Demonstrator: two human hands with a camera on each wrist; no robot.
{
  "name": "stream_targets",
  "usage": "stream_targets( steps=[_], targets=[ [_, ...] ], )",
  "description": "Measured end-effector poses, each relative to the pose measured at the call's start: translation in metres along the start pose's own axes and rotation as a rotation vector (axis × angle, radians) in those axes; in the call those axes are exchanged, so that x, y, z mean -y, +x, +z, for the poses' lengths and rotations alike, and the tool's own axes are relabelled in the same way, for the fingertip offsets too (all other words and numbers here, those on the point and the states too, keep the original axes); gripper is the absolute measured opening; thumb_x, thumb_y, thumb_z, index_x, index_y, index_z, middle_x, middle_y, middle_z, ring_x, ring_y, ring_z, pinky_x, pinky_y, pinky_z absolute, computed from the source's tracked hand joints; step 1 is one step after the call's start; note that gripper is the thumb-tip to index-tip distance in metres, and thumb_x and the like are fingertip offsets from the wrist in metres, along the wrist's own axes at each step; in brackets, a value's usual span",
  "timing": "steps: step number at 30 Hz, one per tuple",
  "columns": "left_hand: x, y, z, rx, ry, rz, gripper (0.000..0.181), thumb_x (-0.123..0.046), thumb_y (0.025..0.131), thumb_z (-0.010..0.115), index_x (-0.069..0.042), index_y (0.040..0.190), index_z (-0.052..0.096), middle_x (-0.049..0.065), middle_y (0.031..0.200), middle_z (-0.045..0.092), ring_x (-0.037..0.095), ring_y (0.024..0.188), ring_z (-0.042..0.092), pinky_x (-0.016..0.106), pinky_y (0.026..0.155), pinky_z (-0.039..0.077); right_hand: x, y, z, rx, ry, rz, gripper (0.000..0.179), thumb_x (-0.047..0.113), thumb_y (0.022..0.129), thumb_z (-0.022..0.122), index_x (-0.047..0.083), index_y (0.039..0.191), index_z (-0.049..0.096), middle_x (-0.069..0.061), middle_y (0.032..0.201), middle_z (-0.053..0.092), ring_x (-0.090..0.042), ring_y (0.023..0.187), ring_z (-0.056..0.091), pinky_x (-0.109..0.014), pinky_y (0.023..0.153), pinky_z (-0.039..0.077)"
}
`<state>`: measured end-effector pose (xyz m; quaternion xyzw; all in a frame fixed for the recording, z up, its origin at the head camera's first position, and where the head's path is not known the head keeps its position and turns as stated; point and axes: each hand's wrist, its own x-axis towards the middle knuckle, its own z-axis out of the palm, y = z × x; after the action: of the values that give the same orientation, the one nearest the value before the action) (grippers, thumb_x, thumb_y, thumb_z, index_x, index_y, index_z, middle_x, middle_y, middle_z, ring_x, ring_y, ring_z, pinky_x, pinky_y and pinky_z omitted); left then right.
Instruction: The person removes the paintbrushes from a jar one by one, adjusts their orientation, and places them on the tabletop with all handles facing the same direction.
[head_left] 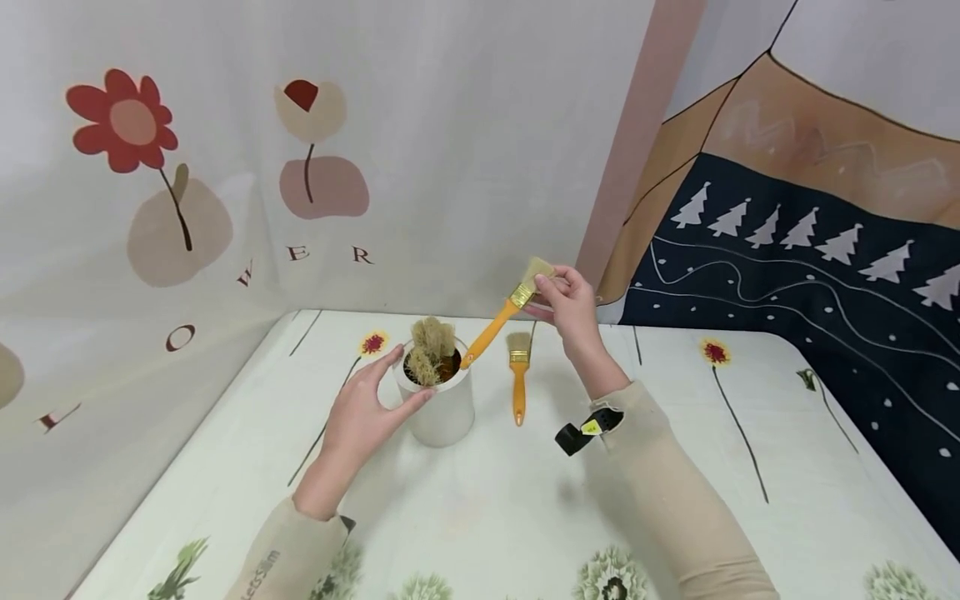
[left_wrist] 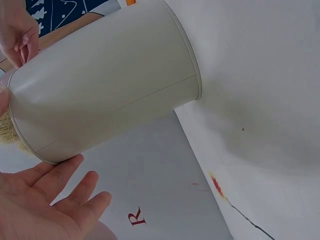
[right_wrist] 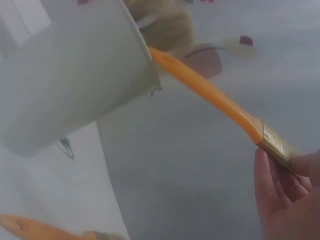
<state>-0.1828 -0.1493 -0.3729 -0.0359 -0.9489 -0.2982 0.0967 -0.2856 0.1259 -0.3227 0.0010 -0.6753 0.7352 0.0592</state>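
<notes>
My right hand (head_left: pixel 573 312) pinches a paintbrush (head_left: pixel 491 333) at its metal band and pale bristles. The brush's orange handle slants down, its end at the right rim of a white cylindrical pot (head_left: pixel 442 417); the right wrist view shows this handle (right_wrist: pixel 205 90) too. At the pot's left side, my left hand (head_left: pixel 363 417) spans the rim, thumb in front and index finger behind. The left wrist view has the fingers (left_wrist: pixel 65 172) against the rim, with the others spread loosely. Straw-coloured bristly tufts (head_left: pixel 431 346) stick up out of the pot; their lower parts are hidden inside.
A second orange-handled paintbrush (head_left: pixel 518 375) lies on the table right of the pot, bristles pointing away. The flower-printed white tablecloth (head_left: pixel 480 517) covers the table. Behind it hangs a pale printed curtain (head_left: pixel 465 167), with a dark tree-patterned cloth (head_left: pixel 787 275) on the right.
</notes>
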Motion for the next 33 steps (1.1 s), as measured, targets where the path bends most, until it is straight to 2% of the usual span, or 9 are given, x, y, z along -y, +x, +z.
stream_targets(
  steps=[6,12,14,22,27,33],
  targets=[
    [0.002,0.000,0.002,-0.006,0.005,0.000,0.086,-0.061,0.085,0.068,-0.017,0.154,0.040,0.015,0.155,0.045,0.041,0.142,0.041,0.062,0.110,0.039,-0.008,0.013,-0.019,-0.026,-0.013,0.098,0.034,0.022,0.102,0.056,0.010,0.133,0.049,-0.001,0.109,0.065,-0.004,0.081,0.068,-0.020,0.075,0.060],
    [0.003,-0.001,0.002,-0.009,0.005,-0.003,0.086,-0.061,0.085,0.069,-0.017,0.154,0.040,0.015,0.155,0.046,0.041,0.142,0.041,0.062,0.111,0.038,-0.016,0.027,-0.032,-0.016,-0.108,0.152,0.044,0.024,0.103,0.055,0.009,0.143,0.043,-0.011,0.126,0.062,-0.001,0.077,0.067,-0.015,0.072,0.058],
    [0.002,-0.001,0.001,-0.009,0.009,-0.002,0.086,-0.060,0.085,0.069,-0.017,0.153,0.041,0.015,0.154,0.046,0.041,0.142,0.042,0.062,0.111,0.038,-0.021,0.030,-0.036,-0.015,-0.132,0.178,0.045,0.025,0.104,0.054,0.010,0.144,0.043,-0.012,0.127,0.060,-0.001,0.077,0.066,-0.015,0.071,0.058],
    [0.002,-0.002,-0.003,-0.009,0.021,0.006,0.086,-0.061,0.085,0.068,-0.016,0.153,0.041,0.015,0.153,0.047,0.041,0.141,0.042,0.061,0.110,0.039,-0.050,0.043,-0.046,-0.027,-0.186,0.255,0.043,0.023,0.104,0.053,0.007,0.143,0.045,-0.006,0.113,0.059,-0.001,0.073,0.062,-0.013,0.068,0.056],
    [0.003,-0.003,-0.003,-0.020,0.017,0.021,0.085,-0.059,0.085,0.070,-0.017,0.153,0.042,0.014,0.152,0.049,0.040,0.142,0.043,0.060,0.111,0.039,-0.068,0.049,-0.049,-0.017,-0.240,0.276,0.044,0.023,0.104,0.053,0.005,0.143,0.046,-0.011,0.123,0.058,-0.001,0.074,0.060,-0.013,0.067,0.055],
    [0.001,-0.001,-0.001,-0.030,0.006,0.035,0.085,-0.060,0.084,0.070,-0.017,0.152,0.043,0.013,0.152,0.050,0.039,0.141,0.043,0.060,0.111,0.039,-0.086,0.055,-0.054,-0.015,-0.336,0.285,0.046,0.024,0.104,0.053,0.003,0.142,0.040,-0.016,0.133,0.052,-0.005,0.076,0.057,-0.013,0.063,0.051]
  ],
)
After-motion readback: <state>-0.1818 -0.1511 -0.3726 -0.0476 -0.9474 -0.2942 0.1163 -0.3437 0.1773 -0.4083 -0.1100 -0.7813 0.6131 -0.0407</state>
